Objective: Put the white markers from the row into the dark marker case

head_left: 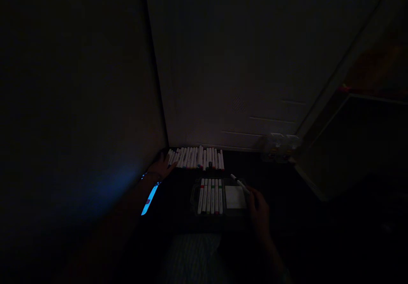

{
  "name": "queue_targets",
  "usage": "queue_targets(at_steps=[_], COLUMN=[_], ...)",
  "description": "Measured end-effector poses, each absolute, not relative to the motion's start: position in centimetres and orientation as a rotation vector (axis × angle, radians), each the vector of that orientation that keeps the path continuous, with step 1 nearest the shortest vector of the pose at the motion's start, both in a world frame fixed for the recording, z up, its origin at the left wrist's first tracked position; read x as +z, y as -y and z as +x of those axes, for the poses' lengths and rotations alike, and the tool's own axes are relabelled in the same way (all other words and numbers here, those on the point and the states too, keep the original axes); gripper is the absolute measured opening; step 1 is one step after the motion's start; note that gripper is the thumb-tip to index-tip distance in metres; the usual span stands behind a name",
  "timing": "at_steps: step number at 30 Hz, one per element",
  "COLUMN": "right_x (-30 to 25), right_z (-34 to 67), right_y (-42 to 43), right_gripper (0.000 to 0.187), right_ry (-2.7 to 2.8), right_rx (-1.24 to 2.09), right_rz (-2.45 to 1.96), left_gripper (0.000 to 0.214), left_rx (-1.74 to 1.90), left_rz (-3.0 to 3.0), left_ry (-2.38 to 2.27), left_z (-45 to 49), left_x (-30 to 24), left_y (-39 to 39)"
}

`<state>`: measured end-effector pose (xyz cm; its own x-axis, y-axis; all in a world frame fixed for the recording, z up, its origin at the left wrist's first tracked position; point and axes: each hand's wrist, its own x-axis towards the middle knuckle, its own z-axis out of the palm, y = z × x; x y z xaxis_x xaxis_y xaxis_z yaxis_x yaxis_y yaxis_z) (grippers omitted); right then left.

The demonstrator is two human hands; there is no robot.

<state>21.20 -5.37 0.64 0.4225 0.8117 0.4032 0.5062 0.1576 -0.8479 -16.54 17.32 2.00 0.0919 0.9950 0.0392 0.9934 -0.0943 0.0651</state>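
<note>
Head cam: our right hand (260,209) pinches a marker (241,184), left hand (162,167) is at the marker row (194,158), grip too dark to tell. We'd pinch gently, mid-barrel.

Lit screen (149,200) glowed blue at left, tinting the side wall (111,105). Two clear packs (276,148) stood side by side near the rear wall (216,71), right of its striped mark (239,103). Orange patch (379,65), upper right, was too dim to identify.

Left hand (162,166) farther forward, thumb (173,165) splayed (dimly lit); right hand (259,205) pinching, fingers (251,191) bent.
</note>
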Motion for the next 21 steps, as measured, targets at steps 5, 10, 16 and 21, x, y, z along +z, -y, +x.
queue_targets(at_steps=[5,10,16,21], right_x=[0.5,0.5,0.3,0.1], right_z=[21.1,21.0,21.2,21.2], right_y=[5.4,5.4,5.3,5.3], right_gripper=[0.033,0.034,0.034,0.033], right_ry=[1.22,1.201,1.2,1.195], right_rx=[0.323,0.331,0.346,0.336], right_rz=[-1.502,-1.502,-1.501,-1.508], left_gripper=[0.06,0.051,0.052,0.049], left_rx=[0.052,0.019,-0.025,-0.019], left_rz=[2.363,2.465,2.386,2.389], left_ry=[-2.075,-1.968,-2.032,-2.027], left_z=[-16.3,-16.1,-16.6,-16.4], left_x=[2.5,3.4,3.5,4.2], left_y=[-17.0,-16.8,-16.9,-16.9])
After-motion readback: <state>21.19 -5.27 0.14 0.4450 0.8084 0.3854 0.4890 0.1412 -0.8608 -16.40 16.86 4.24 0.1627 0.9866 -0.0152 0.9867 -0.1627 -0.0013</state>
